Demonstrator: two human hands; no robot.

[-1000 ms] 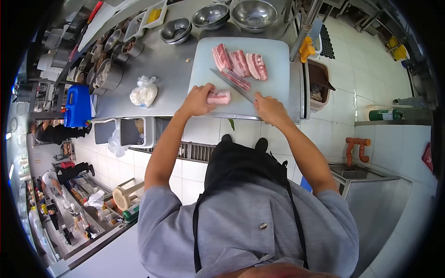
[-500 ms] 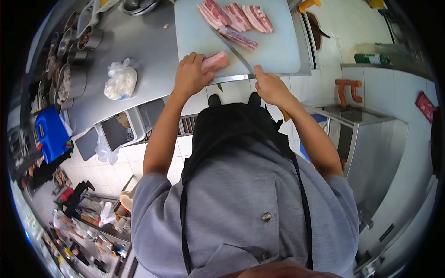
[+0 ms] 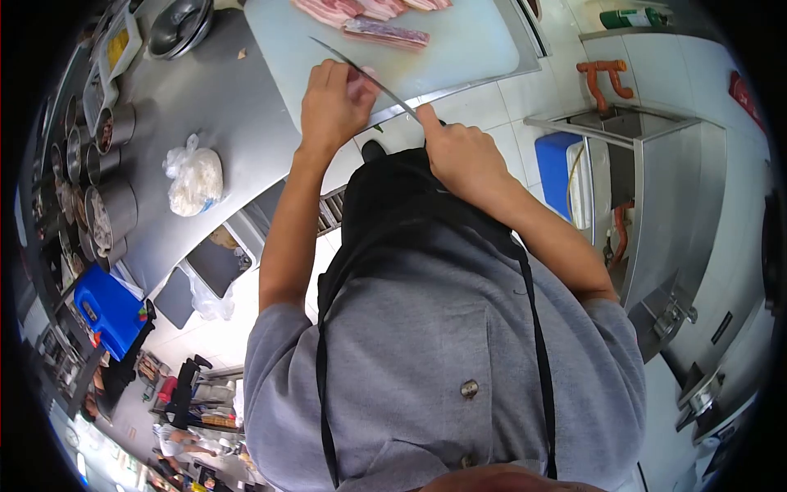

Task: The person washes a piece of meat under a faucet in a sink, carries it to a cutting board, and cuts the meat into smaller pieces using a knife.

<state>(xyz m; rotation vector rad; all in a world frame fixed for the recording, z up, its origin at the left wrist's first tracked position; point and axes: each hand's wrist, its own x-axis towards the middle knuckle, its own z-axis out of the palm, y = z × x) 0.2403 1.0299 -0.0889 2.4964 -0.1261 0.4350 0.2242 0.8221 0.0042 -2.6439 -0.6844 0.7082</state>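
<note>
Now, with my left hand (image 3: pixel 330 102) clamped on the piece of meat (image 3: pixel 366 84) at the near edge of the cutting board (image 3: pixel 467 57) and my right hand (image 3: pixel 459 156) gripping the knife (image 3: pixel 393 100) laid across it, I judge I'm slicing, and the next move calls for a steady draw clear of my fingers.

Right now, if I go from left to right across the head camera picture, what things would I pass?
metal pots → white bag → left hand holding the meat → right hand gripping the knife → blue box → green bottle
</note>
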